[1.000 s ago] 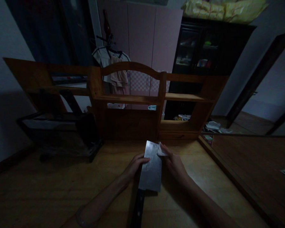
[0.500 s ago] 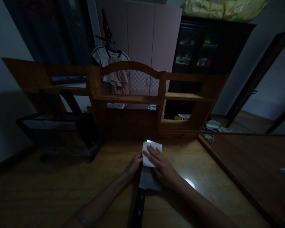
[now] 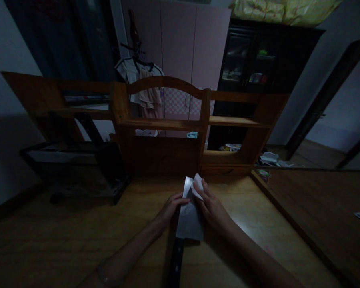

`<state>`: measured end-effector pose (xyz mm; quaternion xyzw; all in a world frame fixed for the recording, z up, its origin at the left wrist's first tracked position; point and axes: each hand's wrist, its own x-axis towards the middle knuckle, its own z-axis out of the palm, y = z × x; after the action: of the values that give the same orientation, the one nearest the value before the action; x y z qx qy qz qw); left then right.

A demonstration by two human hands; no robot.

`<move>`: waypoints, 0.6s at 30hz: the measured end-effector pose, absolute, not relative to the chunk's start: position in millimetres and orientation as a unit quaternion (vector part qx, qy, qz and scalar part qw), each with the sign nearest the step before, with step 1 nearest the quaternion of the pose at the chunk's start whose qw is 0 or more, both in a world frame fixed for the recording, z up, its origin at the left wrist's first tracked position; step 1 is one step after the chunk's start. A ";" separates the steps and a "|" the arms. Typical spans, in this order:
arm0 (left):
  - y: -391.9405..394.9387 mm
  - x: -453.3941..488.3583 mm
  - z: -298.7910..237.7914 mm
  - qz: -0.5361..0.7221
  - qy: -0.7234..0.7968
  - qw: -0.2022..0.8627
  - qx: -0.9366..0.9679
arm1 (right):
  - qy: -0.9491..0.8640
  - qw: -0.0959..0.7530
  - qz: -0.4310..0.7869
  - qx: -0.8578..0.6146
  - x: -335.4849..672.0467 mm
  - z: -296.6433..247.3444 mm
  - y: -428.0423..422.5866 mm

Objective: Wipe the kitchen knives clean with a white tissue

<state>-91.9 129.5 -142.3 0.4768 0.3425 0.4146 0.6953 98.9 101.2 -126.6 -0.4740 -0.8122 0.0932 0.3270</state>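
A cleaver (image 3: 190,222) with a broad metal blade and a black riveted handle (image 3: 177,260) lies over the wooden desk, its handle toward me. On the blade's left edge, my left hand (image 3: 172,207) grips it, thumb on top of the metal and the other fingers partly hidden. My right hand (image 3: 211,206) holds a folded white tissue (image 3: 197,186) against the far right part of the blade. The fingers are closed on the tissue, which stands partly raised.
A dark knife rack (image 3: 75,168) with black-handled knives stands on the desk (image 3: 132,248) at left. Behind is a wooden shelf unit (image 3: 165,125) along the desk's back edge. A raised wooden edge (image 3: 285,208) borders the right side.
The tissue has gone from lying flat under my right hand to being bunched at the blade's right side, baring more metal. My left thumb now rests on the blade.
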 end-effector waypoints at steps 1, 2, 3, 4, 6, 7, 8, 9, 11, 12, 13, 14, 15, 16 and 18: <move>129.0 -91.8 -142.0 0.414 0.346 0.695 0.475 | -0.807 0.342 0.103 -0.471 100.4 -127.8 102.5; 128.4 -91.7 -141.4 0.414 0.347 0.695 0.475 | -0.801 0.356 0.110 -0.468 102.0 -128.1 103.5; 127.8 -91.5 -140.7 0.413 0.347 0.695 0.475 | -0.794 0.370 0.112 -0.469 103.6 -127.4 104.3; 127.4 -91.3 -139.9 0.411 0.346 0.697 0.475 | -0.785 0.384 0.109 -0.473 105.1 -125.7 104.6; 126.9 -91.2 -138.7 0.403 0.342 0.702 0.477 | -0.769 0.408 0.090 -0.483 107.2 -119.8 103.8; 127.0 -91.2 -138.3 0.400 0.342 0.702 0.480 | -0.765 0.417 0.075 -0.484 107.4 -116.0 102.9; 127.2 -91.2 -137.9 0.398 0.343 0.699 0.485 | -0.767 0.420 0.060 -0.480 106.9 -112.0 101.7; 127.4 -91.1 -137.7 0.399 0.344 0.694 0.491 | -0.776 0.417 0.045 -0.472 105.4 -108.2 100.2; 128.0 -90.6 -137.2 0.409 0.340 0.683 0.501 | -0.806 0.388 0.021 -0.447 100.3 -102.0 97.0; 128.3 -90.1 -137.0 0.416 0.332 0.680 0.505 | -0.823 0.365 0.013 -0.434 97.0 -99.9 95.4; 128.6 -89.6 -136.9 0.423 0.321 0.679 0.507 | -0.839 0.340 0.009 -0.424 93.8 -98.6 94.0; 129.1 -89.1 -137.1 0.427 0.311 0.679 0.509 | -0.852 0.318 0.008 -0.416 90.8 -97.9 92.8; 129.8 -88.6 -137.8 0.429 0.303 0.681 0.511 | -0.861 0.298 0.008 -0.412 88.5 -97.8 92.1; 130.8 -88.3 -139.0 0.431 0.298 0.681 0.512 | -0.867 0.282 0.009 -0.410 86.9 -98.0 91.8; 133.3 -88.0 -142.7 0.431 0.297 0.679 0.515 | -0.872 0.263 0.013 -0.412 86.2 -99.2 92.9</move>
<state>-88.0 133.3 -142.7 0.5149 0.2972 0.4309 0.6788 86.2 92.9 -99.2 -0.4118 -0.8725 0.0129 0.2628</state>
